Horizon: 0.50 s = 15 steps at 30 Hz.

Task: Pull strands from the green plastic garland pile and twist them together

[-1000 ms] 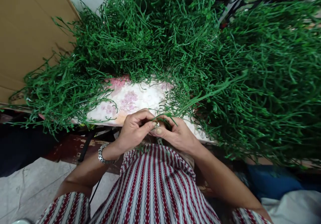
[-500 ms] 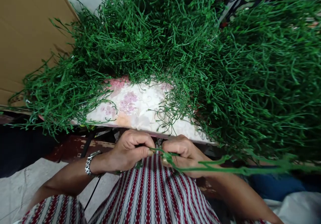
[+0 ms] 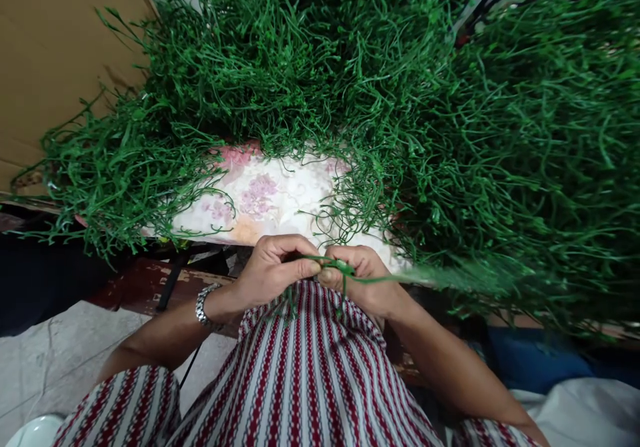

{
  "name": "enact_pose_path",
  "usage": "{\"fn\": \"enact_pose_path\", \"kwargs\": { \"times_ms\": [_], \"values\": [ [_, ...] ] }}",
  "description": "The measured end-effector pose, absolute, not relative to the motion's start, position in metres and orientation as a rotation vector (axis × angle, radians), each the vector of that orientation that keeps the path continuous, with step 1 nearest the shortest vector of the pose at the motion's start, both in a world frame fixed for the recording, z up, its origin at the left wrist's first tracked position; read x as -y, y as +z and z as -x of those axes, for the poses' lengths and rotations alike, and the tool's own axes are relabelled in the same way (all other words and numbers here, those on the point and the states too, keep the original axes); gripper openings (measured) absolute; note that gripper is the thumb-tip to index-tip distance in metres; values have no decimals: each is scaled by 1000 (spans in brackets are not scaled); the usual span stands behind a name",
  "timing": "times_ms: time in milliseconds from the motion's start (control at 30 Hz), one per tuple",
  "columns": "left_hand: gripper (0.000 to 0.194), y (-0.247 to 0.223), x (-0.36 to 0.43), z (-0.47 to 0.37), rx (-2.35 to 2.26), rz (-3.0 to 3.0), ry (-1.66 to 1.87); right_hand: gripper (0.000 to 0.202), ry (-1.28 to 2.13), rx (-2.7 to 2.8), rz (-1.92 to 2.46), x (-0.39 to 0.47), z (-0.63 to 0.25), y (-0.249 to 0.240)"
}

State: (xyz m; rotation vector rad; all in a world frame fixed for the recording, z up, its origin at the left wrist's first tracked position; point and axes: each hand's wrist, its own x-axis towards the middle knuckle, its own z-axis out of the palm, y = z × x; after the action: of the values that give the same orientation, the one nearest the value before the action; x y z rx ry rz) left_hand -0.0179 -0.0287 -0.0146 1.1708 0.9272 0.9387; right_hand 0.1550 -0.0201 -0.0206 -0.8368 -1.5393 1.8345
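Observation:
In the middle, at the near edge of the table, both hands pinch a thin green artificial plant stem [image 3: 373, 279]. My left hand [image 3: 273, 268] is closed, thumb against forefinger, on its left end, with short green pieces hanging below the palm. My right hand [image 3: 370, 287] closes on the same stem just beside the left thumb, near a knotted joint. From there the long part runs off to the right, smeared by motion. Beyond the hands, a large heap of similar green stems [image 3: 320, 67] covers most of the floral-patterned tabletop [image 3: 290, 197].
A smaller clump of stems [image 3: 125, 173] overhangs the table's left front edge. A cardboard panel [image 3: 65, 53] stands at the far left. Blue fabric [image 3: 535, 360] and a pale cloth or bag [image 3: 590, 410] lie low on the right. A white round object [image 3: 37, 432] shows at bottom left.
Both hands have moved up slightly in the picture, toward the table edge, and closer together. The stem's long end has swung, and a short branch now hangs down by the right hand.

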Motion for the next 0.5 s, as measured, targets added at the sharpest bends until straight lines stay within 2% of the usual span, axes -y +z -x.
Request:
{"fn": "enact_pose_path", "kwargs": {
  "times_ms": [233,367,500],
  "values": [
    [18,-14,29,2,-745,-530,1139,31,1943,1398,631,14,-140,-32],
    [15,-13,31,-5,-689,-435,1227,38,2017,1305,566,9,-136,-39],
    [15,-15,31,-3,-678,-409,1246,38,1952,1320,573,8,-134,-43]
  ]
}}
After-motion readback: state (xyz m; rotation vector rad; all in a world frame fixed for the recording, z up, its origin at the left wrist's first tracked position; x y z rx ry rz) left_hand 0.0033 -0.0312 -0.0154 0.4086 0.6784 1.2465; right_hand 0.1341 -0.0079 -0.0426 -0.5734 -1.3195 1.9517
